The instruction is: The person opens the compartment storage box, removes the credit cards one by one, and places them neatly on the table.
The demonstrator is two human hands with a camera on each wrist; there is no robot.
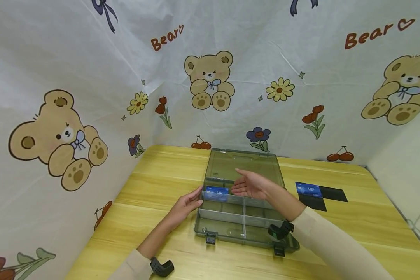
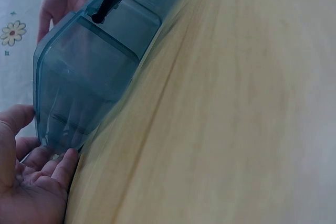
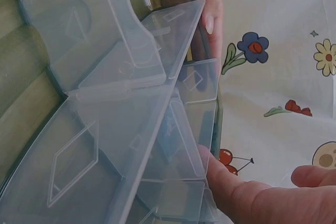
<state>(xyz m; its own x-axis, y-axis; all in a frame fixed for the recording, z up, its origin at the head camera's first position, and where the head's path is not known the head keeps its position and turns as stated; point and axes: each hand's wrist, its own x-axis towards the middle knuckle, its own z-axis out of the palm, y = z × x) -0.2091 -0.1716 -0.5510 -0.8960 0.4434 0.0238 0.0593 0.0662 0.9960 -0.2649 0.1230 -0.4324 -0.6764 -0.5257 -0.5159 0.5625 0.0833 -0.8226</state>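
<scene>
A translucent grey-green divider box (image 1: 227, 235) lies on the table with its lid (image 1: 245, 161) folded back flat. A blue VIP card (image 1: 215, 190) is in its back left compartment, seen partly through a clear divider (image 1: 220, 212). My left hand (image 1: 186, 206) rests against the box's left end wall, thumb near the rim and relaxed fingers low at the corner in the left wrist view. Over the back compartments, my right hand (image 1: 252, 186) reaches in with extended fingers beside the card, thumb apart. Nothing shows in its grasp; its fingertips are partly hidden by dividers in the right wrist view.
Right of the box, another blue VIP card (image 1: 308, 189) and two black cards (image 1: 333, 193) lie on the wooden table (image 1: 143, 202). Two latches (image 1: 210, 238) hang from the box front. A bear-printed cloth (image 1: 126, 58) stands behind and at the left.
</scene>
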